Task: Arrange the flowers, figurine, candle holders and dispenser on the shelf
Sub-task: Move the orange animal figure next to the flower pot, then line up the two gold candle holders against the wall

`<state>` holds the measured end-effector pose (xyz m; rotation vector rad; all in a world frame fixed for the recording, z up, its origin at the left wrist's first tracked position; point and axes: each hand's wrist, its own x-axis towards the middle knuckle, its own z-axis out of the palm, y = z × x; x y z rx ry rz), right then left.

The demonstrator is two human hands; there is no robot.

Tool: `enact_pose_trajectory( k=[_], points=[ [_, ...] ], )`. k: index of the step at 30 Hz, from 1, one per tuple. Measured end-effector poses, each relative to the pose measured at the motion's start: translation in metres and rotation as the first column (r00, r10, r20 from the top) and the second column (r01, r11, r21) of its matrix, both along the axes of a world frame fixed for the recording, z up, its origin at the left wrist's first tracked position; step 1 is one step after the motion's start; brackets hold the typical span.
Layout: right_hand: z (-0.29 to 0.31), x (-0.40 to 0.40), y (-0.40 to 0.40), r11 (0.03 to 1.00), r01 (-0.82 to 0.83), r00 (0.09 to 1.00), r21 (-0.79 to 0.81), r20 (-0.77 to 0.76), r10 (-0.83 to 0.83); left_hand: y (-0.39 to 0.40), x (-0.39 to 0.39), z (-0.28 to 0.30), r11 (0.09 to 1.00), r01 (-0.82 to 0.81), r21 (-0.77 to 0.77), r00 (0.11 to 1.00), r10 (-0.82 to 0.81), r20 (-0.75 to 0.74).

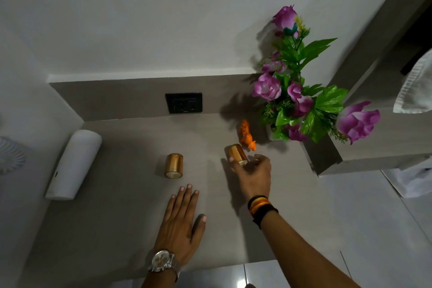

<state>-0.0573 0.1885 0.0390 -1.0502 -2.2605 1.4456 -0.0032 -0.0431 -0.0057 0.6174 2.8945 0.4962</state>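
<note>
Two copper candle holders stand on the grey shelf (121, 213). My right hand (253, 176) grips the right candle holder (236, 154), which is tilted. The left candle holder (174, 165) stands apart, upright, just beyond my left hand (182, 220), which lies flat with fingers spread and holds nothing. An orange tiger figurine (247, 135) stands just behind the held holder. Purple artificial flowers (301, 91) in a small white pot fill the back right corner. The white cylindrical dispenser (74, 163) leans at the shelf's left edge.
A black wall socket (184, 102) sits in the grey back panel. A taller grey ledge (378, 138) rises to the right of the flowers, with white cloth (416, 86) hanging past it. White floor tiles show at the bottom right.
</note>
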Motion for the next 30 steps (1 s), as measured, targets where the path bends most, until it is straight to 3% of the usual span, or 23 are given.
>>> enact_pose_trajectory(
  k=[6,12,16,26,30],
  points=[
    [0.002,-0.013,-0.016,0.989,-0.032,0.988,0.141,0.157,0.01,-0.001,0.001,0.002,1.0,0.008,-0.003,1.0,-0.008,0.025],
    [0.01,-0.013,-0.027,0.979,-0.088,0.996,0.182,0.013,0.087,-0.039,-0.009,0.005,0.997,-0.081,-0.015,0.997,0.081,-0.003],
    [0.025,-0.043,-0.039,0.963,-0.162,0.986,0.214,0.005,0.164,-0.071,-0.027,0.002,0.995,-0.072,-0.064,0.997,0.072,-0.004],
    [0.048,-0.124,-0.046,0.88,-0.275,0.957,0.388,0.2,0.211,-0.072,-0.042,-0.001,0.995,-0.057,-0.085,0.998,0.058,0.01],
    [0.046,-0.143,-0.044,0.867,-0.315,0.942,0.387,0.239,0.236,-0.073,-0.044,-0.001,0.996,-0.05,-0.076,0.998,0.052,0.023]
  ],
)
